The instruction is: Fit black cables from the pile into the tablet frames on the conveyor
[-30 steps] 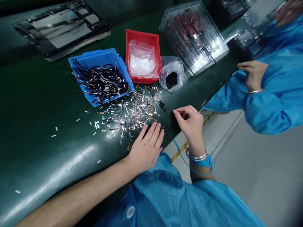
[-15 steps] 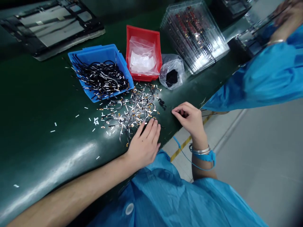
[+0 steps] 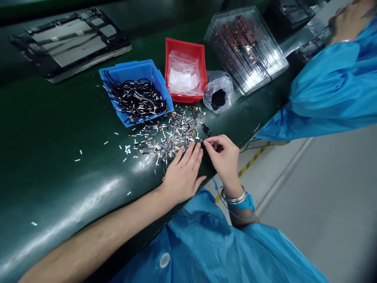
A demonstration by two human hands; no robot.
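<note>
Flex cables (image 3: 179, 129), the thin ribbony kind with tiny gold-colored ends, lie in a loose tangle on the green tabletop (image 3: 73, 118), right off the fingertips of both hands. Basic geometry: the heap is on the far side of the left hand (image 3: 182, 173) and off to the left of the right hand (image 3: 224, 155). Left is the nearer one, imo, since it's lying flat, palm down, fingers a bit spread, with its tips over the near edge of the tangle. Right is just beside it, thumb and forefinger pinched together by the heap's near right corner, close to the left forefinger. Can't tell if anything's caught in that pinch, it's too small to make out, and I wouldn't swear to whether the two hands actually touch. As for a long axis, good luck: strands curl and cross every which way, so there's no single direction to line up with. Past the heap is a blue bin (image 3: 138, 70) stuffed with more cables, then a red bin (image 3: 185, 48) and a clear plastic bag (image 3: 227, 85) with something black inside. Some small black pieces (image 3: 205, 129) lie between that bag and the right hand.
</note>
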